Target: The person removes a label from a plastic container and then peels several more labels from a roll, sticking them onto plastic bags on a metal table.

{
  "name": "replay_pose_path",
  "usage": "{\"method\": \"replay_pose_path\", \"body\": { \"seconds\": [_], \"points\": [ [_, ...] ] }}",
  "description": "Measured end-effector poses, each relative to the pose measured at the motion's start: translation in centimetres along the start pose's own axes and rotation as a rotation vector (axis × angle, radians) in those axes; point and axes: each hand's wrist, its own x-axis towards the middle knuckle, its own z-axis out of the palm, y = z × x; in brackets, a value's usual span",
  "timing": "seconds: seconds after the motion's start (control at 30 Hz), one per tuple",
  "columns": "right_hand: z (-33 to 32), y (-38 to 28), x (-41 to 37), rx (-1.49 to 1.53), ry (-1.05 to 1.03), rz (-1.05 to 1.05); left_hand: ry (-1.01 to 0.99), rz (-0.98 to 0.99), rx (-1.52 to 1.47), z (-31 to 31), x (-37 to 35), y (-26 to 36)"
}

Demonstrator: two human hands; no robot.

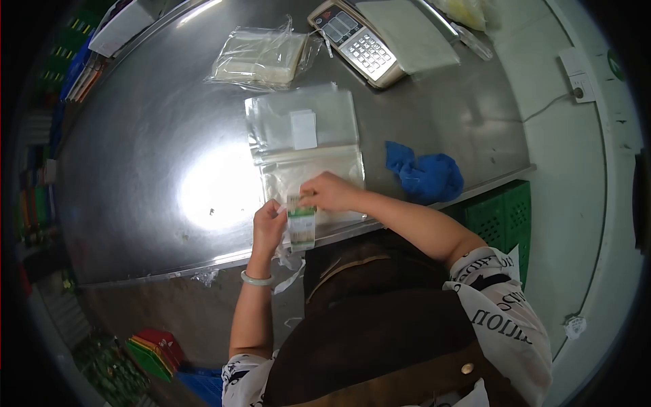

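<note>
At the near edge of the metal table, my right hand [330, 192] pinches the upper end of a strip of green-and-white printed labels [302, 229]. My left hand [269, 225] is closed at the strip's left side, its thumb and fingertips together on a bit of whitish paper or film. A pale strip [290, 277] dangles below the left hand, over the table edge. Under and beyond both hands lie clear plastic bags [278, 171], laid flat. On them rests a small stack of white cards [304, 129].
A blue cloth-like bundle [430, 176] lies right of my right forearm. At the back are a wrapped pack of bags [261, 57] and a scale with a keypad [369, 54]. Green crates [498, 217] stand below the table's right edge, beside the wall.
</note>
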Motion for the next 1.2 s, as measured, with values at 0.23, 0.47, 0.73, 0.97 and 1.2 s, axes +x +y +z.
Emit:
{"method": "replay_pose_path", "body": {
  "seconds": [0.23, 0.47, 0.73, 0.97, 1.2],
  "points": [
    [-0.3, 5.7, 4.0, -0.764, 0.240, -0.113, 0.112, 0.039, 0.325, -1.7, 0.4, -6.4],
    [-3.0, 7.3, -0.8, -0.700, 0.308, -0.244, 0.096, -0.044, -0.050, -1.4, -0.8, -4.1],
    [-2.4, 10.6, -0.1, -0.520, 0.135, -0.213, 0.014, 0.023, 0.024, -2.1, -1.6, -2.5],
    [-8.6, 4.4, -0.4, 0.078, 1.152, -0.113, 0.056, 0.118, -0.029, 0.5, -0.5, 2.8],
    [0.7, 2.4, -0.6, -0.233, 0.071, -0.181, -0.074, 0.054, 0.137, 2.1, 0.0, 2.0]
  ]
}}
